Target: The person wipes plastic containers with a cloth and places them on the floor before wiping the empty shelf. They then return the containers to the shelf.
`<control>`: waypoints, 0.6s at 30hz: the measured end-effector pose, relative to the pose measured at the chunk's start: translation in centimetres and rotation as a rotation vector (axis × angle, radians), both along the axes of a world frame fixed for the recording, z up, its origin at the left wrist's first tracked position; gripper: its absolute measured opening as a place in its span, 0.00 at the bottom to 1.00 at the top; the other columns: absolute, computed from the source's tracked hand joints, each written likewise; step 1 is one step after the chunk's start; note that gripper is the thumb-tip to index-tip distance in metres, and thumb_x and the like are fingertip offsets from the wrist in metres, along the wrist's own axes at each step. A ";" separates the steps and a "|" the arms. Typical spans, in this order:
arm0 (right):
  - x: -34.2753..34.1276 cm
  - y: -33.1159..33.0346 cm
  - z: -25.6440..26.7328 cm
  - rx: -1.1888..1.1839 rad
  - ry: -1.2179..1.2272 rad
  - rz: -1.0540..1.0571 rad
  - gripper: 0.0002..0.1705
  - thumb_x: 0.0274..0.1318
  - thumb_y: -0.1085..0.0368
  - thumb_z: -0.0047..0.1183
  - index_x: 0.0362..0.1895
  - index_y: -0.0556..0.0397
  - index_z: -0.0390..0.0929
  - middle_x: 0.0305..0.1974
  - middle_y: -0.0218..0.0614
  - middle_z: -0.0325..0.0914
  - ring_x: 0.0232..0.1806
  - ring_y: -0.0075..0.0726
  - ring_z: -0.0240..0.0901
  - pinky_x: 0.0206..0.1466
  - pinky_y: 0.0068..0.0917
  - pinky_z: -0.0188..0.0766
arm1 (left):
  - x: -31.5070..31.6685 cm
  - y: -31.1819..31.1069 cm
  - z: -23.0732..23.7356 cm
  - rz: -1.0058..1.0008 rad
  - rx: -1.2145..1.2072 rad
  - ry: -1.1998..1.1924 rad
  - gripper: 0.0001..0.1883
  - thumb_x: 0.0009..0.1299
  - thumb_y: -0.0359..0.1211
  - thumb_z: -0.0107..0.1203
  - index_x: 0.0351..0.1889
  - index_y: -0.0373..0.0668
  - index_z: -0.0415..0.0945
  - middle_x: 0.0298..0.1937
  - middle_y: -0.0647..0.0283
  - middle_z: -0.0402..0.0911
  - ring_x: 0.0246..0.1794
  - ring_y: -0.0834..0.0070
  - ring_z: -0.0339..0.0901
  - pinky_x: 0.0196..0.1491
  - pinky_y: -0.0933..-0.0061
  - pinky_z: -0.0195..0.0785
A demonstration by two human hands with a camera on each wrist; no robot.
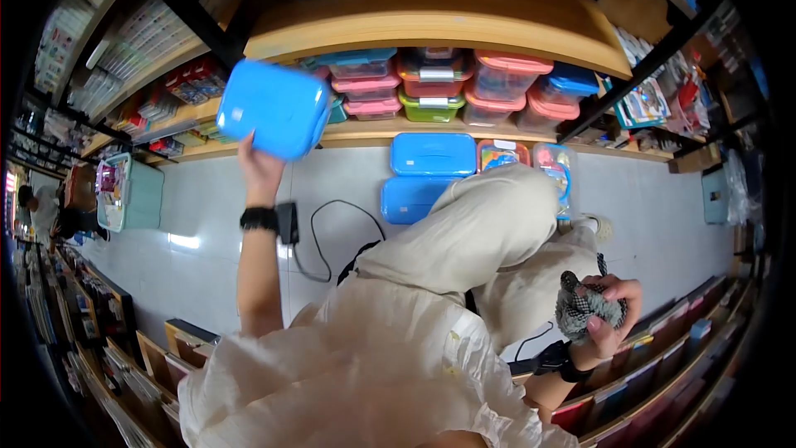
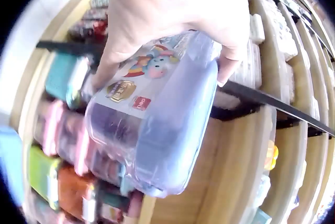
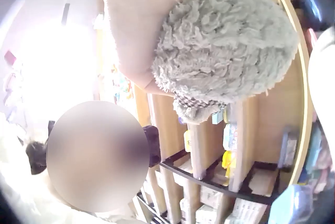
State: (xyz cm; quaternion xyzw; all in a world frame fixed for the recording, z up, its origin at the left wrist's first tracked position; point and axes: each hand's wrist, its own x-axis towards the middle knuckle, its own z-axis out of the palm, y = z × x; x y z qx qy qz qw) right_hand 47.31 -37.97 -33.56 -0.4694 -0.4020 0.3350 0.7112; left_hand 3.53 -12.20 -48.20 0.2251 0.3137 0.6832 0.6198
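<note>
My left hand (image 1: 261, 170) grips a lidded plastic storage box (image 1: 274, 108) at one edge and holds it up before the shelves. Its lid is blue; the left wrist view shows a see-through body and a label (image 2: 144, 72) with a cartoon picture. Thumb and fingers span the box there. At the lower right my right hand (image 1: 620, 319) holds a fluffy grey cloth bundle (image 1: 580, 319) with black-and-white checked trim, its fingers curled round it. Seen from the right wrist, the bundle is rounded and shaggy, with a small checked tail.
Two blue-lidded boxes (image 1: 433, 154) and other boxes stand on the floor by my knees. Stacked boxes with coloured lids (image 1: 431, 91) fill the low shelf under a wooden board (image 1: 431, 33). A black cable (image 1: 319, 236) lies on the floor. Book racks (image 1: 663, 365) stand behind me.
</note>
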 end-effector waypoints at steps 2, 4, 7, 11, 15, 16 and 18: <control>0.1 0.8 0.0 0.038 0.021 0.049 0.21 0.28 0.66 0.56 0.31 0.60 0.65 0.26 0.45 0.68 0.30 0.41 0.67 0.39 0.31 0.66 | -4.0 -4.2 -2.4 0.027 -0.107 0.060 0.34 0.60 0.42 0.50 0.62 0.42 0.52 0.64 0.57 0.58 0.63 0.58 0.56 0.63 0.48 0.46; -0.4 2.8 0.2 0.075 -0.006 0.112 0.20 0.28 0.67 0.55 0.32 0.60 0.66 0.29 0.46 0.69 0.31 0.41 0.69 0.39 0.30 0.67 | -6.9 -9.3 -3.6 0.094 -0.251 0.027 0.34 0.60 0.44 0.51 0.62 0.41 0.53 0.63 0.57 0.59 0.63 0.58 0.56 0.61 0.47 0.49; -1.2 5.4 0.0 -0.006 -0.045 0.098 0.21 0.28 0.66 0.52 0.33 0.60 0.67 0.33 0.41 0.69 0.33 0.36 0.67 0.41 0.28 0.66 | -10.3 -16.5 -6.1 0.267 -0.466 -0.016 0.42 0.54 0.48 0.56 0.63 0.42 0.50 0.63 0.54 0.57 0.63 0.54 0.56 0.59 0.43 0.52; -3.4 6.6 0.7 -0.077 0.051 0.046 0.24 0.29 0.65 0.49 0.37 0.58 0.61 0.35 0.42 0.64 0.34 0.37 0.69 0.35 0.28 0.69 | -13.3 -21.7 -11.9 0.319 -0.732 -0.182 0.46 0.48 0.49 0.59 0.63 0.45 0.50 0.61 0.54 0.59 0.59 0.51 0.59 0.55 0.40 0.56; -3.4 5.8 1.0 -0.086 0.071 -0.027 0.24 0.31 0.66 0.47 0.39 0.58 0.60 0.37 0.40 0.64 0.34 0.37 0.69 0.36 0.26 0.69 | -11.9 -21.9 -20.5 0.302 -0.825 -0.068 0.44 0.48 0.53 0.53 0.63 0.49 0.51 0.60 0.52 0.60 0.54 0.50 0.62 0.48 0.39 0.59; -3.1 5.5 0.9 -0.101 0.065 -0.031 0.24 0.31 0.66 0.47 0.39 0.58 0.60 0.37 0.40 0.64 0.34 0.37 0.69 0.36 0.26 0.69 | -10.8 -21.4 -22.1 0.318 -0.860 -0.057 0.44 0.48 0.54 0.52 0.63 0.49 0.52 0.59 0.53 0.61 0.54 0.49 0.63 0.46 0.40 0.60; -2.2 4.7 0.7 -0.165 0.021 -0.066 0.22 0.33 0.67 0.46 0.40 0.58 0.61 0.37 0.39 0.63 0.35 0.34 0.68 0.36 0.24 0.69 | -7.5 -19.3 -22.0 0.289 -0.939 -0.016 0.43 0.48 0.53 0.51 0.63 0.50 0.53 0.58 0.54 0.62 0.53 0.50 0.63 0.44 0.41 0.61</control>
